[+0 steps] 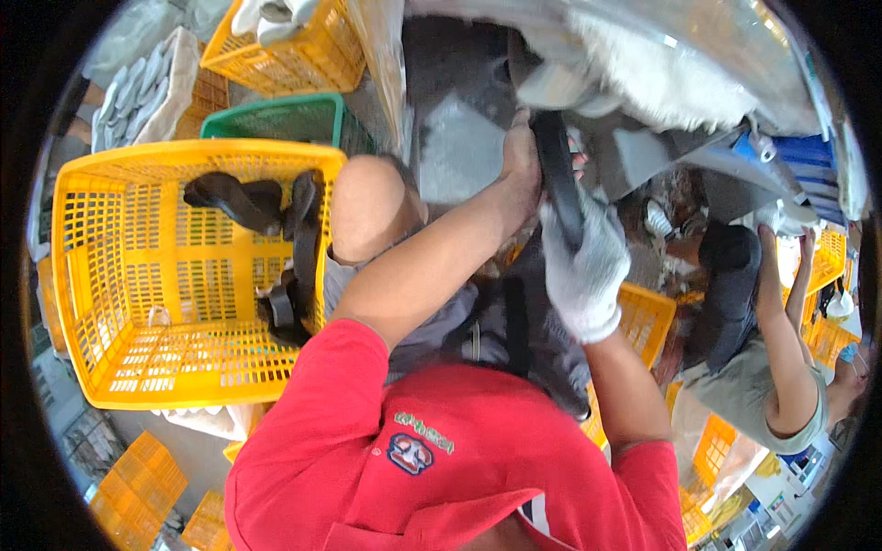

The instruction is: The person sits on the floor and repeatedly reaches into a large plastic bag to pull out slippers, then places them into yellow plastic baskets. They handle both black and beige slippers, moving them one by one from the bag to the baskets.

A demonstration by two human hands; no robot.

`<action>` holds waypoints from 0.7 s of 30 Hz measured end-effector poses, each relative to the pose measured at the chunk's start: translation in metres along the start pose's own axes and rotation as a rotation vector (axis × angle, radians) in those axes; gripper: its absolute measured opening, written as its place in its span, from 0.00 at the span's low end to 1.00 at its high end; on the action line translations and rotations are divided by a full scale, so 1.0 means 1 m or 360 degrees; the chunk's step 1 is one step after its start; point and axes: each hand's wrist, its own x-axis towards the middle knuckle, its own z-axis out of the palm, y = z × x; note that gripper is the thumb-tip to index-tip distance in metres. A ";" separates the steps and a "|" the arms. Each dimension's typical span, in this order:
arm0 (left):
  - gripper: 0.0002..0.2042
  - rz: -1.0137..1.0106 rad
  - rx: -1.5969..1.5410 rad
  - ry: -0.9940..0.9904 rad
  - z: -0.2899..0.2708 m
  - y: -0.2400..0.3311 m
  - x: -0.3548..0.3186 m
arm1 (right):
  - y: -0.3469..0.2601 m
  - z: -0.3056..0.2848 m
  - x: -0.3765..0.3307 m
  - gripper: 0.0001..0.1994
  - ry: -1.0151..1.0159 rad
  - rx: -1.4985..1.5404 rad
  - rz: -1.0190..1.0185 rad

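Ahead of me, both hands grip a long black shoe sole (558,170), tilted with its far end close to a pale round wheel (551,87). My bare left hand (522,165) is closed on its left side near the far end. A whitish knit glove covers my right hand (586,266), which is wrapped round the near end. Parts of the fingers behind the sole are hidden. To my left stands a yellow basket (87,275), holding several black curved soles (243,202) along its far and right sides.
A green crate (276,115) and a yellow crate (303,55) with pale soles stand beyond the basket. Ragged white material (652,69) hangs at the far right. Another person (763,367) sits on my right. A yellow crate (648,317) lies beside my right forearm.
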 end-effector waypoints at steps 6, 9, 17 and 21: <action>0.35 0.1026 0.0908 -0.0084 -0.013 -0.029 0.010 | 0.005 0.001 0.068 0.11 0.0064 -0.0640 -0.0542; 0.42 -0.0053 -0.0065 -0.0050 -0.010 -0.025 0.009 | -0.008 -0.019 0.058 0.17 -0.0655 0.0587 0.0321; 0.34 0.0552 0.0202 -0.0347 0.012 0.012 0.034 | -0.017 -0.027 0.061 0.22 -0.0787 0.0838 0.0470; 0.43 -0.0247 -0.0313 -0.0056 0.018 0.002 0.004 | -0.045 -0.043 0.002 0.28 -0.0482 0.0059 0.0069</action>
